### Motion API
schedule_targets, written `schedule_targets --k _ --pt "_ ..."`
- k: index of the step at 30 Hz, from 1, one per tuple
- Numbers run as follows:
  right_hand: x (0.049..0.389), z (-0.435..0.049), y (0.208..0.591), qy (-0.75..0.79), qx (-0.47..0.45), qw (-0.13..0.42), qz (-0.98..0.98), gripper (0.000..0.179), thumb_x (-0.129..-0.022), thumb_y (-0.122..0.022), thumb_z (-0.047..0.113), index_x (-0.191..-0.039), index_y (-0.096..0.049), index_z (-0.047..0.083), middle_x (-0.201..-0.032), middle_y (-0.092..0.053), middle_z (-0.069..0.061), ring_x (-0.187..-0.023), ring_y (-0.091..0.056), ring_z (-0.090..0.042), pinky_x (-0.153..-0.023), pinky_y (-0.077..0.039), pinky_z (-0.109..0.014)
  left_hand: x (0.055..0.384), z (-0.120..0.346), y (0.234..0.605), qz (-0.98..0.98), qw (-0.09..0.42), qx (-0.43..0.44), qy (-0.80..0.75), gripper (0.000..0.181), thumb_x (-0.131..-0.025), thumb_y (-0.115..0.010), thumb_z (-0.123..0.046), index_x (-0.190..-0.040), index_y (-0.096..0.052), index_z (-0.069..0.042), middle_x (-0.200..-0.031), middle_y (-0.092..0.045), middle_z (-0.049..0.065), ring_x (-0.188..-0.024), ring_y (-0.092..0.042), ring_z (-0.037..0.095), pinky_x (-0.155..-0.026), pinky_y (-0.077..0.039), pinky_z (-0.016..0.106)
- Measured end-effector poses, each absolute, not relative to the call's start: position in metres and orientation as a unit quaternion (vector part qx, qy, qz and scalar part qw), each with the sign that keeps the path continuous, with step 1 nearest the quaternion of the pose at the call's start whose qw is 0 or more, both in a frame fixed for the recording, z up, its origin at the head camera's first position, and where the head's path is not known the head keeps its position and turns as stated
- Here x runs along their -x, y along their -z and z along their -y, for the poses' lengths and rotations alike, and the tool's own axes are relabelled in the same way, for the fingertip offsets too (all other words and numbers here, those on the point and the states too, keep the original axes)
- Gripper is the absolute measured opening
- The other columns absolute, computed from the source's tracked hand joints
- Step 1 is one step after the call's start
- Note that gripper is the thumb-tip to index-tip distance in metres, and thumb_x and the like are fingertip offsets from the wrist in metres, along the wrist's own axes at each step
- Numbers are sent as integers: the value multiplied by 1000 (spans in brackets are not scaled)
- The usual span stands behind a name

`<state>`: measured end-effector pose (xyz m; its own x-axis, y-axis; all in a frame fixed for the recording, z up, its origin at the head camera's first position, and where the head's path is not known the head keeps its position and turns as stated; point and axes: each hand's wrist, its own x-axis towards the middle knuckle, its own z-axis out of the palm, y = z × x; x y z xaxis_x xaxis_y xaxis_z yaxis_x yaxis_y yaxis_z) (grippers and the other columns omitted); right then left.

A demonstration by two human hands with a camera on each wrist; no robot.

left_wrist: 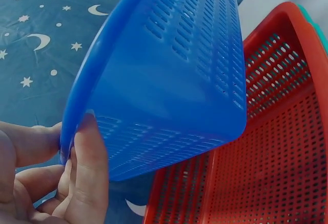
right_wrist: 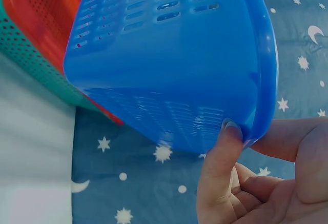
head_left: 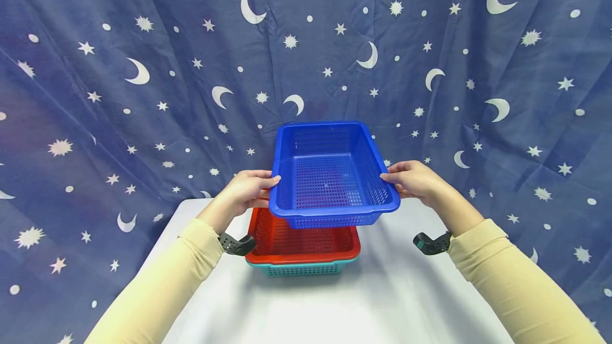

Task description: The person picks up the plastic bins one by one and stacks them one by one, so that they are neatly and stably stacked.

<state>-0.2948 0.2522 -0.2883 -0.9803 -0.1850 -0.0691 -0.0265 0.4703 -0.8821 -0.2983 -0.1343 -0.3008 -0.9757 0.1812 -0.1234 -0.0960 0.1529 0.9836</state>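
Observation:
A blue perforated plastic basket [head_left: 330, 212] is held up in the air, its open top tilted toward the head camera. My left hand [head_left: 248, 189] pinches its left rim, thumb over the edge and fingers beneath. On the opposite side my right hand [head_left: 410, 178] grips the right rim the same way. Below and slightly left, a red basket [head_left: 301, 258] sits nested inside a teal basket [head_left: 303, 269] on the table. The blue basket overlaps the back of the red one in the head view; the left wrist view shows the red basket's perforated inside [left_wrist: 271, 157].
The white table [head_left: 306, 312] carries the nested baskets near its back. Behind it hangs a dark blue curtain [head_left: 306, 68] with white moons and stars. A black band [head_left: 236, 244] is on the left wrist and another band [head_left: 432, 243] on the right.

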Motion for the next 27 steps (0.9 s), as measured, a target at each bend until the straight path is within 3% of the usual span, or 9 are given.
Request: schedule_targets --k 4,13,20,27 --pt "297 -244 292 510 62 81 -854 44 -104 -62 19 -133 -50 -12 -110 -69 -22 -86 -71 -21 -85 -60 -39 298 143 303 -752 104 -18 -650 49 -102 -66 -15 -144 -51 6 -113 -71 21 -84 -74 20 -71 -62 32" --pt "300 -227 296 504 67 84 -857 41 -103 -63 18 -129 -52 -12 -103 -70 -19 -80 -70 -18 -82 -61 -38 295 160 305 -758 102 -15 -644 51 -102 -65 -15 -145 -49 7 -102 -71 12 -79 -71 16 -70 -62 31" --pt "304 -216 300 489 63 85 -866 50 -103 -64 18 -138 -48 -14 -111 -69 -24 -82 -72 -20 -83 -61 -40 297 170 309 -756 103 -7 -646 54 -102 -65 -14 -146 -46 10 -100 -71 11 -79 -72 16 -72 -62 32" --pt "307 -201 316 479 65 94 -870 53 -102 -64 18 -142 -46 -14 -117 -67 -28 -90 -73 -30 -82 -61 -44 297 183 325 -776 97 3 -623 48 -102 -65 -16 -140 -52 11 -99 -74 13 -82 -74 19 -73 -62 34"
